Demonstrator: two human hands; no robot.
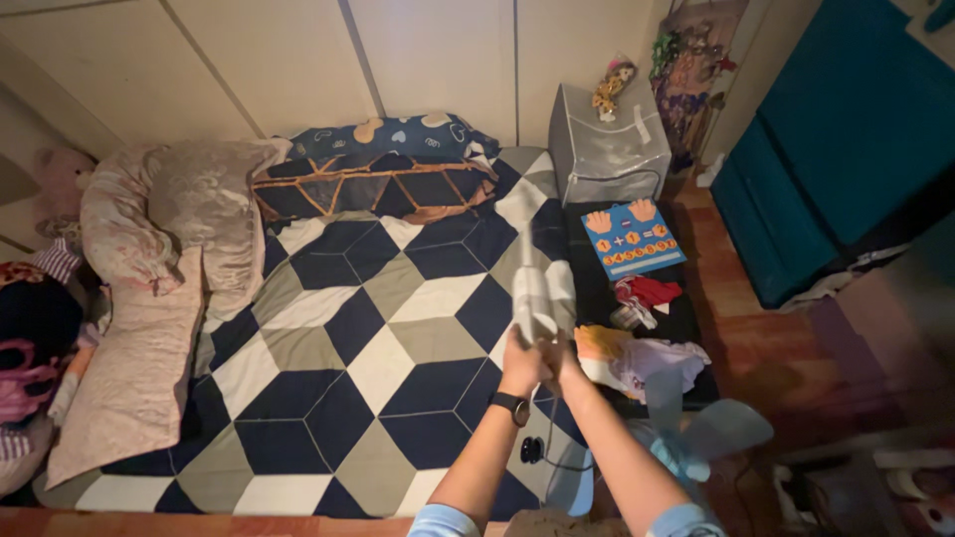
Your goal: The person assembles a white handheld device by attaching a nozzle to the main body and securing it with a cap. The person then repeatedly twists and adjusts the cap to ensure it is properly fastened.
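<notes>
Head view: looking down over a bed from its foot end.
Held thing: white fan column [534, 288], long and slim, raised over the bed's right part, upper end blurred.
Left hand [521, 362]: fingers wrapped round the column's lower end; black wristwatch [511, 406] on the wrist.
Right hand [563, 360]: pressed against the left hand, fingers closed on the same lower end of the column.
Fan blades [701, 430]: pale blue, translucent, just right of the right forearm, low in view.
Cord [545, 438]: thin, dark, hanging down from the hands between the forearms.
Bedspread [368, 368]: cube pattern in navy, white and grey, under the hands.
Pillows [383, 179]: dark patterned, at the head of the bed; pink bedding [149, 249] along the left side.
Counting board [633, 239]: blue with orange hand shapes, on a dark surface right of the bed, above a heap of clothes [637, 348].
Storage box [609, 149]: grey, soft-sided, beside the pillows.
Cabinet [846, 149]: teal, far right.
</notes>
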